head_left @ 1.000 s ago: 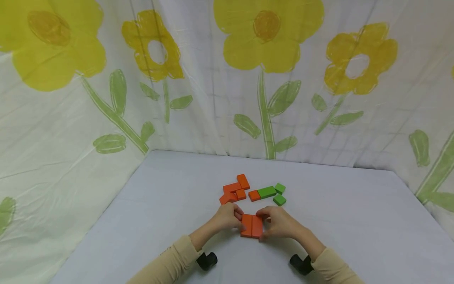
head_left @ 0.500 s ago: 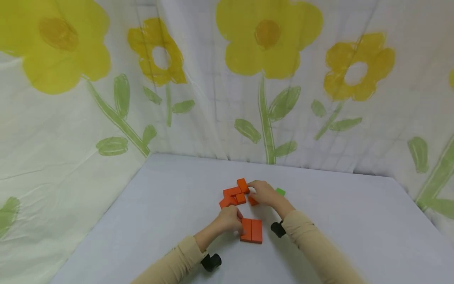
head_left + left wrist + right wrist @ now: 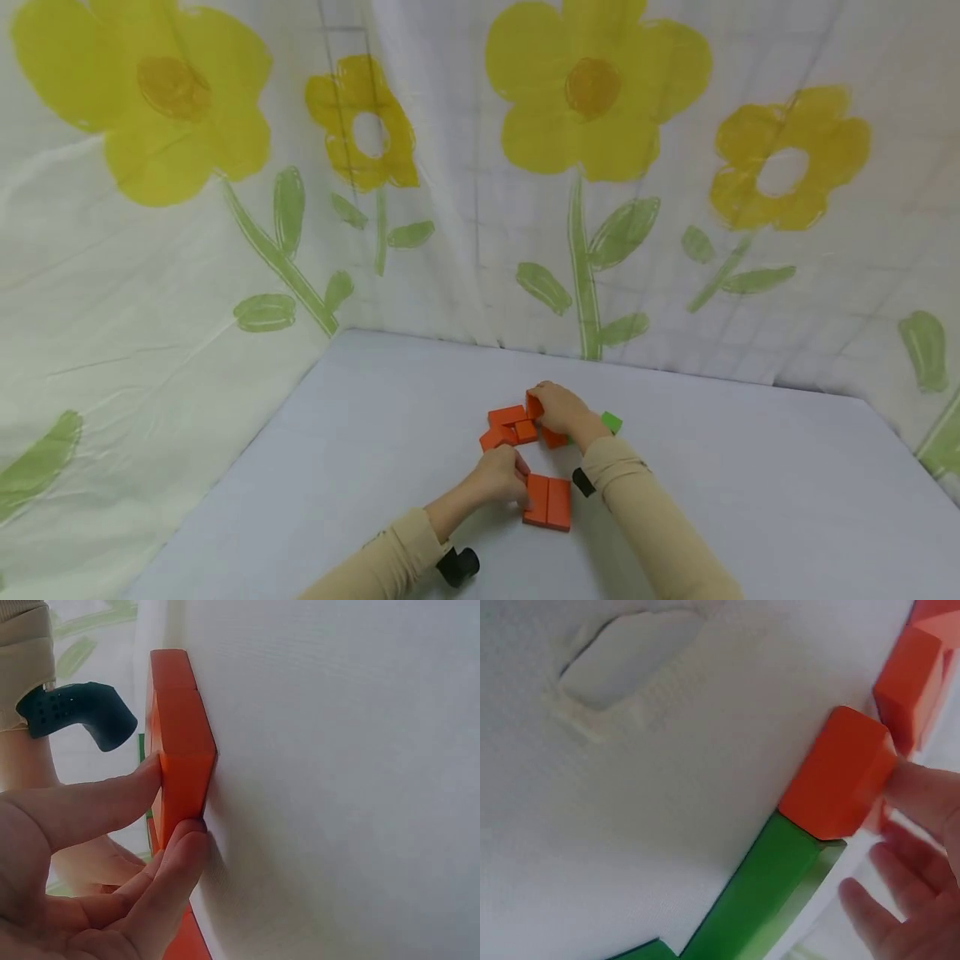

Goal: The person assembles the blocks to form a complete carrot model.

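Observation:
Two flat orange blocks lie side by side on the table in front of the person. My left hand (image 3: 501, 477) holds the left orange block (image 3: 536, 498), thumb and fingers at its near corner; the right orange block (image 3: 558, 504) touches it. Farther back, my right hand (image 3: 561, 410) grips another orange block (image 3: 533, 406) at the pile's far end, partly hidden by its fingers. In the right wrist view the thumb (image 3: 922, 796) lies behind a short orange block (image 3: 838, 774), which abuts a long green block (image 3: 761, 889).
Left of the right hand sit more orange blocks (image 3: 507, 415), touching one another. A green block (image 3: 611, 422) shows beyond the right wrist. Wrist cameras (image 3: 457, 567) hang under both cuffs. A flower-printed curtain (image 3: 465, 208) stands behind the white table (image 3: 337, 467).
My right hand has left the paired blocks and moved forward to the orange block at the back. The left hand has stayed at the pair. The head view has shifted slightly.

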The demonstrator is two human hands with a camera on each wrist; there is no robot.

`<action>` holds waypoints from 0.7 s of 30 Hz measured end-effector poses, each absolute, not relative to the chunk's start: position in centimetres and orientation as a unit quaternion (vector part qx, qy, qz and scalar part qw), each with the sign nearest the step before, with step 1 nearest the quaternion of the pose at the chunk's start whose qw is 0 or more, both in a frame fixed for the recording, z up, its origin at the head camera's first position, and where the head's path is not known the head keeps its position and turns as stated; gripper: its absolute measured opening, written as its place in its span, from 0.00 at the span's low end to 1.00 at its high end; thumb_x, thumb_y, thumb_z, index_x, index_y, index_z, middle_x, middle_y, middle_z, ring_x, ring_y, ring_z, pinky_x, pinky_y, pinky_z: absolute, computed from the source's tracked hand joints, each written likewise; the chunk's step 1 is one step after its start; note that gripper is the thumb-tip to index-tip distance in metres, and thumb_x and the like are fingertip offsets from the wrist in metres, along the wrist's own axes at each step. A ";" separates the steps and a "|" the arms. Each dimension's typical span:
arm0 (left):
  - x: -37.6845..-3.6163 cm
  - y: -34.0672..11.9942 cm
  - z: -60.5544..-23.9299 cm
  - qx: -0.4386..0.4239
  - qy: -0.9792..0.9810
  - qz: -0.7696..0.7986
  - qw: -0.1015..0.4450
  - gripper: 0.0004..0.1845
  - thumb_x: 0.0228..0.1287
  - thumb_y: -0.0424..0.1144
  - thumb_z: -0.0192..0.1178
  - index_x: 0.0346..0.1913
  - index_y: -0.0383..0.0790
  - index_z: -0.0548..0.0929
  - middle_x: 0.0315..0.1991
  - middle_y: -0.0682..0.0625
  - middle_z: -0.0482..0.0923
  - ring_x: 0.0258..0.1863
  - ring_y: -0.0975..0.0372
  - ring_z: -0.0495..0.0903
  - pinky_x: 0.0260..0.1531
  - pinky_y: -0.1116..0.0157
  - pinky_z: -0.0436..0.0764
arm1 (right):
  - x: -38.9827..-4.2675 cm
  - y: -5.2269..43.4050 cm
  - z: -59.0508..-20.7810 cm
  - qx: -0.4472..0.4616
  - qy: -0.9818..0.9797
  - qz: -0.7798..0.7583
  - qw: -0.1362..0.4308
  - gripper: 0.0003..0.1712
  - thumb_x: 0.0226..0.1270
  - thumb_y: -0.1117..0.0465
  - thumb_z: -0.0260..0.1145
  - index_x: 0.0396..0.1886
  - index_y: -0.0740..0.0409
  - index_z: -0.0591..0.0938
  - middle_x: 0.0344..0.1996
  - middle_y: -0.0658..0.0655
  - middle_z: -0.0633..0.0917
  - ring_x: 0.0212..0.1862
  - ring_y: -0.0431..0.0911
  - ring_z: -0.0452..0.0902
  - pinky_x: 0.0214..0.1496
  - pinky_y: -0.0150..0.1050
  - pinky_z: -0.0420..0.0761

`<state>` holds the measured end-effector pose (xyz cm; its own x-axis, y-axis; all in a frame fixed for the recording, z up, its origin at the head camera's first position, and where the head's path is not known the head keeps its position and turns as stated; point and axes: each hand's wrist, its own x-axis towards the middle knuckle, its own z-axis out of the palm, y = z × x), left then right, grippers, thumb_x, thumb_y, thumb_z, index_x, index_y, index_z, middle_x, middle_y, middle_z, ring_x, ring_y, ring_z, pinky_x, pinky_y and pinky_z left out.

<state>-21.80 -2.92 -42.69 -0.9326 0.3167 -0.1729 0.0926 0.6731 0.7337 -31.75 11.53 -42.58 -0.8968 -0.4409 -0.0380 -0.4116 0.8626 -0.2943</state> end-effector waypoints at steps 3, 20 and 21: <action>-21.8 -2.9 -42.5 0.118 0.903 0.386 0.146 0.16 0.30 0.30 0.72 0.28 0.33 0.78 0.20 0.52 0.72 0.21 0.62 0.70 0.21 0.67 0.72 | -31.9 12.1 -42.3 -0.205 0.963 -0.173 0.025 0.35 0.45 0.63 0.71 0.56 0.67 0.69 0.50 0.66 0.72 0.51 0.56 0.68 0.52 0.47 0.68; -22.0 -2.8 -42.5 0.103 0.903 0.384 0.162 0.17 0.32 0.31 0.72 0.30 0.33 0.77 0.21 0.51 0.71 0.23 0.60 0.70 0.24 0.65 0.73 | -25.8 17.7 -40.5 -0.177 0.928 -0.327 0.026 0.35 0.31 0.59 0.77 0.45 0.65 0.77 0.40 0.57 0.77 0.42 0.52 0.73 0.42 0.44 0.74; -21.9 -2.8 -42.6 0.105 0.903 0.383 0.162 0.17 0.32 0.31 0.72 0.30 0.33 0.77 0.21 0.51 0.71 0.23 0.60 0.70 0.24 0.65 0.73 | -25.0 18.0 -40.7 -0.179 0.927 -0.327 0.036 0.34 0.31 0.60 0.77 0.44 0.64 0.77 0.39 0.56 0.77 0.42 0.52 0.73 0.42 0.44 0.74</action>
